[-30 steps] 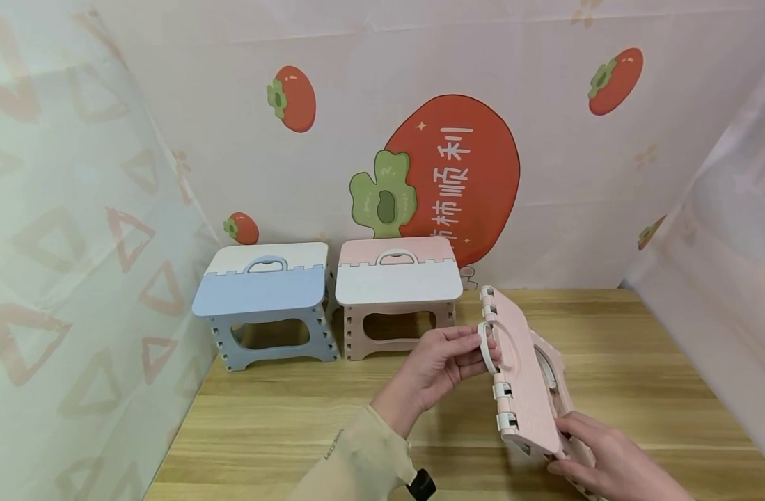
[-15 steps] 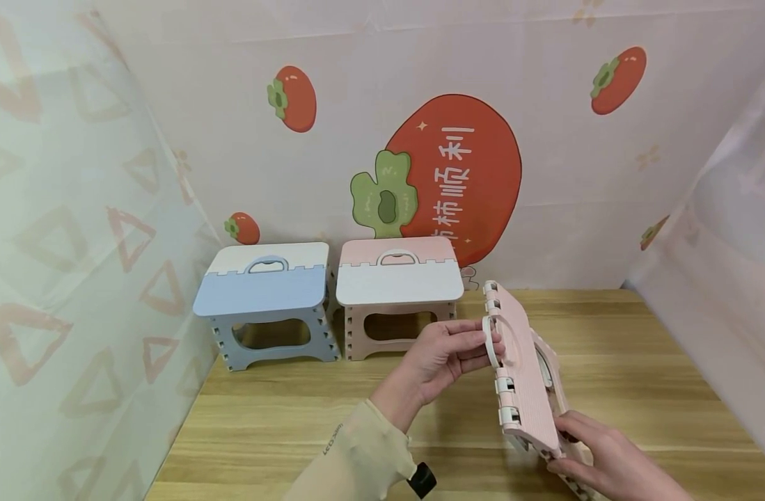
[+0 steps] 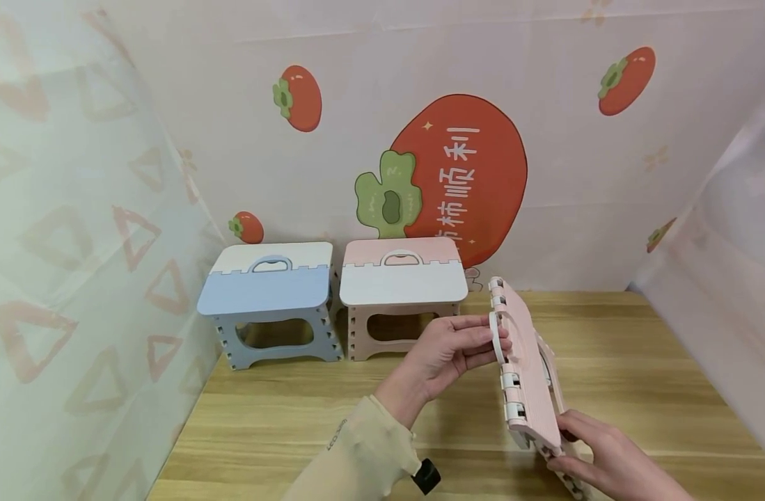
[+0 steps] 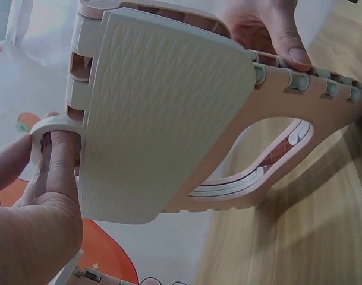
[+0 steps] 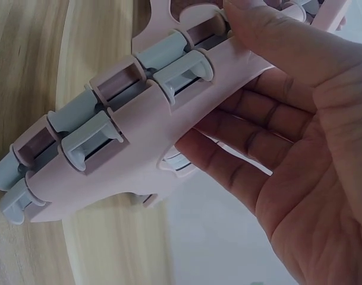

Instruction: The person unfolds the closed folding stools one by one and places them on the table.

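A pink and white folding stool [image 3: 527,362] is partly folded and tilted, its seat halves bent toward each other. My left hand [image 3: 447,355] has its fingers curled through the stool's white carry handle [image 3: 498,337]. At the near end, my right hand [image 3: 608,452] grips the stool where the seat meets the leg. In the left wrist view the white textured seat half [image 4: 163,113] faces the camera, with a pink leg panel [image 4: 276,113] and its oval opening beyond. Hinges [image 5: 109,119] along the leg show in the right wrist view, beside the right thumb and fingers.
A blue and white folding stool [image 3: 263,292] and a pink and white one [image 3: 404,284] stand unfolded side by side at the back left. The wooden table [image 3: 282,431] lies below, edged by cloth walls printed with persimmons [image 3: 470,174].
The held stool's seat halves and legs have come closer together, and the stool looks narrower. Both hands keep their hold; the left hand is slightly higher and further right.
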